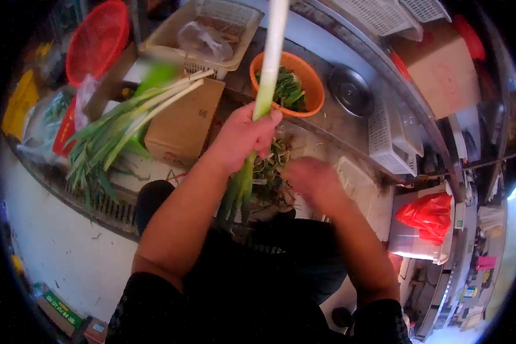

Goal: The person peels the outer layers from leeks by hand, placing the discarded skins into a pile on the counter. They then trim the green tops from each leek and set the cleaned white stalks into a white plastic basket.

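My left hand (243,137) is closed around a long green onion (264,94), its white stalk pointing up and away and its green leaves hanging below my fist. To the right and lower, my right hand (311,180) is blurred by motion, so its fingers cannot be made out. It is apart from the stalk, over a heap of leafy scraps (275,172) on the floor. At the left, a bunch of green onions (129,123) lies across a cardboard box (186,123), white ends toward the back.
An orange basket (315,94) with cut greens stands behind my hands, near a beige crate (235,28) holding a plastic bag. A round dark lid (350,89) leans at the back. Farther right are white baskets (387,140) and a bin with a red bag (427,218).
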Tool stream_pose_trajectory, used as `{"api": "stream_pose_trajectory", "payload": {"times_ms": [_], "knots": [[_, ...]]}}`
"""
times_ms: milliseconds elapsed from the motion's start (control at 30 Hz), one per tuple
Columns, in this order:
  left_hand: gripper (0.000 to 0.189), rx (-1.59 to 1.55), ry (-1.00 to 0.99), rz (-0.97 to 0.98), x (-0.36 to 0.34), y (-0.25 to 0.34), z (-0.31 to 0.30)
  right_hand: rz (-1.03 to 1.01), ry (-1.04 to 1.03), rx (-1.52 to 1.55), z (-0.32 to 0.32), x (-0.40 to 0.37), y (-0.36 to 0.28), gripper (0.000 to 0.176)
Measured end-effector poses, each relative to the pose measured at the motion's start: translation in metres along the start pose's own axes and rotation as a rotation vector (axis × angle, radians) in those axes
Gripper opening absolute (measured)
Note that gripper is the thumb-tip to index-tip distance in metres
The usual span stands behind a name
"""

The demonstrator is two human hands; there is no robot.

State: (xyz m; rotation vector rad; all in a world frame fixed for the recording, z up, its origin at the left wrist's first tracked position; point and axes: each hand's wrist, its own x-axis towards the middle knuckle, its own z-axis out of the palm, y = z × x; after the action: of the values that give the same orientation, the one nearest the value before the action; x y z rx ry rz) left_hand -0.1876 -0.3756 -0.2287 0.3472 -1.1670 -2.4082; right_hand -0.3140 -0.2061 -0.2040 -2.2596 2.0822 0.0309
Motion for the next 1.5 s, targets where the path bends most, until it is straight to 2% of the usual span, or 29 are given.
{"api": "stream_pose_trajectory", "payload": {"times_ms": [33, 100, 167, 233, 300, 333, 400, 467, 533, 600, 633, 667, 700, 800, 833, 900, 933, 1033, 1100, 1233, 1333, 1400, 1433, 1500], "knots": [[0.021, -0.031, 0.033, 0.034, 0.001, 0.001, -0.002, -0.002, -0.001, 0.002, -0.003, -0.004, 0.006, 0.019], [0.020, -0.090, 0.067, 0.049, 0.003, -0.003, -0.006, 0.190, 0.398, 0.287, -0.011, -0.006, 0.017, 0.022], [0.019, -0.151, 0.089, 0.061, 0.004, -0.005, -0.012, 0.158, 0.402, 0.188, -0.010, -0.003, 0.031, 0.026], [0.021, -0.389, 0.027, 0.047, 0.005, -0.003, -0.015, 0.131, 0.405, 0.083, 0.002, -0.006, 0.038, 0.031], [0.024, -0.347, 0.085, 0.079, 0.011, -0.009, -0.015, 0.339, 0.383, 0.150, 0.025, -0.003, 0.030, 0.040], [0.028, -0.306, 0.152, 0.115, 0.013, -0.010, -0.015, 0.330, 0.382, 0.150, 0.028, 0.000, 0.019, 0.040], [0.028, -0.257, 0.213, 0.167, 0.015, -0.013, -0.011, 0.562, 0.146, 0.624, 0.037, 0.001, -0.010, 0.044], [0.029, -0.203, 0.258, 0.203, 0.017, -0.017, -0.009, 0.538, 0.110, 0.595, 0.054, 0.003, -0.034, 0.044], [0.019, -0.199, 0.374, 0.257, 0.021, -0.020, -0.007, 0.524, 0.084, 0.563, 0.068, 0.003, -0.037, 0.045], [0.019, -0.183, 0.351, 0.257, 0.020, -0.022, -0.010, 0.637, 0.083, 0.731, 0.088, 0.007, -0.027, 0.044], [0.019, -0.170, 0.332, 0.261, 0.019, -0.022, -0.011, 0.636, 0.082, 0.733, 0.092, 0.008, -0.020, 0.044], [0.019, -0.170, 0.335, 0.261, 0.017, -0.021, -0.010, 0.590, 0.128, 0.912, 0.093, 0.007, -0.010, 0.039], [0.022, -0.162, 0.243, 0.216, 0.015, -0.018, -0.006, 0.540, 0.174, 1.088, 0.087, 0.008, -0.005, 0.034], [0.024, -0.196, 0.060, 0.124, 0.007, -0.017, 0.002, 0.529, 0.183, 1.260, 0.064, 0.005, -0.001, 0.033], [0.022, -0.232, -0.037, 0.074, 0.004, -0.019, 0.004, 0.530, 0.183, 1.258, 0.058, 0.008, -0.008, 0.033], [0.020, -0.315, -0.086, 0.062, 0.004, -0.028, 0.009, 0.467, 0.344, 1.075, 0.049, 0.015, -0.023, 0.030], [0.017, -0.395, -0.133, 0.048, 0.005, -0.031, 0.011, 0.466, 0.347, 1.074, 0.045, 0.016, -0.026, 0.030], [0.013, -0.466, -0.057, -0.016, 0.003, -0.028, 0.009, 0.376, 0.348, 0.919, 0.037, 0.019, -0.034, 0.026], [0.012, -0.426, -0.044, -0.007, 0.004, -0.029, 0.008, 0.500, 0.231, 0.697, 0.031, 0.022, -0.040, 0.022], [0.012, -0.345, -0.042, -0.004, -0.002, -0.019, 0.011, 0.502, 0.208, 0.650, 0.027, 0.024, -0.041, 0.022], [0.013, -0.373, -0.112, -0.005, -0.004, -0.013, 0.005, 0.394, 0.239, 0.612, 0.018, 0.026, -0.039, 0.023], [0.013, -0.369, -0.121, -0.021, -0.004, -0.011, 0.003, 0.404, 0.003, 0.459, 0.003, 0.027, -0.033, 0.024], [0.013, -0.363, -0.133, -0.039, -0.003, -0.010, 0.002, 0.403, 0.002, 0.460, -0.006, 0.028, -0.031, 0.024], [0.013, -0.314, -0.131, -0.051, -0.005, -0.005, -0.002, 0.239, -0.250, 0.252, -0.019, 0.028, -0.028, 0.025]]}}
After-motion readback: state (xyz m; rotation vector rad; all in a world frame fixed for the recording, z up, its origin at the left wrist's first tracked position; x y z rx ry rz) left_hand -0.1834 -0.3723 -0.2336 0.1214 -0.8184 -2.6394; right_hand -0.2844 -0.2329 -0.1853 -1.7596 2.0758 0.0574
